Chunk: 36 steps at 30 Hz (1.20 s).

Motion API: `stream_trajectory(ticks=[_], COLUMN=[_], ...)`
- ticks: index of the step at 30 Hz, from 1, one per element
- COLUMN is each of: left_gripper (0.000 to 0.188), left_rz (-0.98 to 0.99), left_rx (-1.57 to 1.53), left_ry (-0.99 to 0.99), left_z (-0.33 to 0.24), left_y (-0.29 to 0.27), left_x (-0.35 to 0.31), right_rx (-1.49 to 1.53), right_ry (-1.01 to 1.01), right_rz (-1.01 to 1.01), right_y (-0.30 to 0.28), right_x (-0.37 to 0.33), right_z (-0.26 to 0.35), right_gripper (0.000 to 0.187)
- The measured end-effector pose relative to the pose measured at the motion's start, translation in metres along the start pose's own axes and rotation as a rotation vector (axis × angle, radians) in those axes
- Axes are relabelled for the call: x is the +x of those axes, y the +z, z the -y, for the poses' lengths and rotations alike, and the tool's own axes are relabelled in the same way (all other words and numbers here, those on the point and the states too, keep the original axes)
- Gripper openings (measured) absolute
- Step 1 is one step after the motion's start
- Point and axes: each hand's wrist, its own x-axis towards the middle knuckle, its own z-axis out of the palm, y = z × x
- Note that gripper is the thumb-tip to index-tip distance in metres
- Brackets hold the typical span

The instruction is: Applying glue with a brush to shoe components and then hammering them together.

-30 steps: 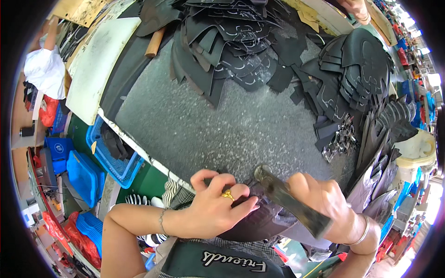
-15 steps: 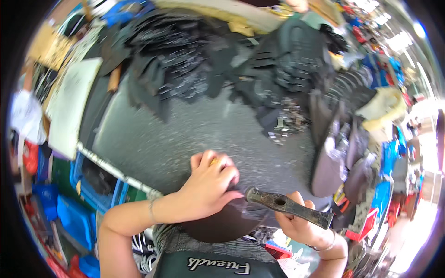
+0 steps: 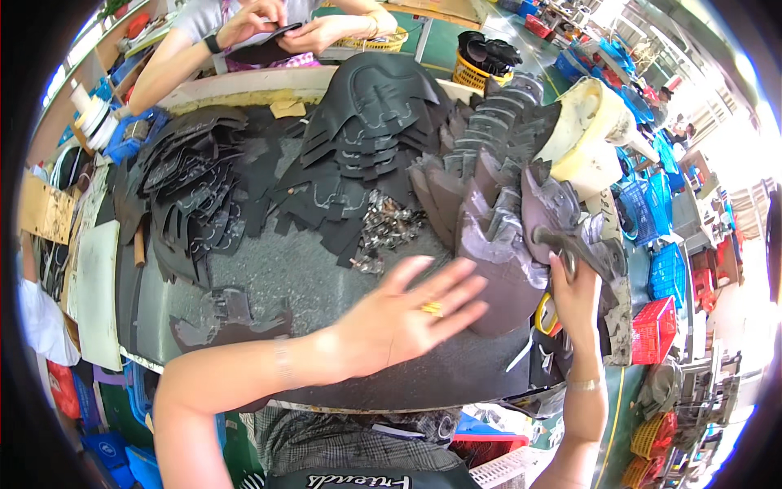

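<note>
My left hand [image 3: 399, 322] reaches across the front of the dark work table [image 3: 326, 281], fingers spread and holding nothing, a ring on one finger. Its fingertips are just beside a dark brown curved shoe piece [image 3: 501, 301] at the front of an overlapping row. At the right, my right hand [image 3: 577, 301] is closed around a hammer [image 3: 562, 243], its metal head above the brown pieces; the rest is hidden by hand and pieces. Another brown cut piece [image 3: 232, 326] lies alone at the front left, partly behind my left forearm.
Small metal buckles [image 3: 387, 224] are heaped mid-table. Behind them stand stacked black shoe pieces [image 3: 371, 114], with more piled at left [image 3: 191, 196]. Yellow-handled scissors [image 3: 547, 314] lie by my right wrist. A cream tub [image 3: 590, 134] stands at right. Across the table, a co-worker's hands [image 3: 277, 37] hold a dark piece.
The view has shifted up and right, bringing the co-worker into sight. My left hand has left the brown piece at the front edge and spread open to the right. The hammer has moved over the right-hand row.
</note>
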Motion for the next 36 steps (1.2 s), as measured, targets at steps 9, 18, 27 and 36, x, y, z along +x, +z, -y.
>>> stream_trajectory(ticks=[9,18,27,36], left_gripper=[0.033,0.038,0.024,0.017], left_rz=[-0.135,0.165,-0.262,-0.685], left_rx=[-0.522,-0.808,-1.775,-1.473], left_ry=[0.153,-0.029,-1.083,-0.832], left_z=[0.010,0.018,0.024,0.013], left_y=[0.003,0.028,0.029,0.011], left_x=[0.033,-0.007,0.000,-0.017], right_rx=[-0.036,0.394,0.543,0.601], right_ry=[-0.010,0.394,0.366,0.390], right_rz=[0.083,0.153,0.208,0.009], right_y=[0.030,0.008,0.016,-0.002], right_x=[0.041,0.032,0.023,-0.004], right_z=[-0.044,0.000,-0.018,-0.002], right_gripper=[0.031,0.020,0.021,0.019])
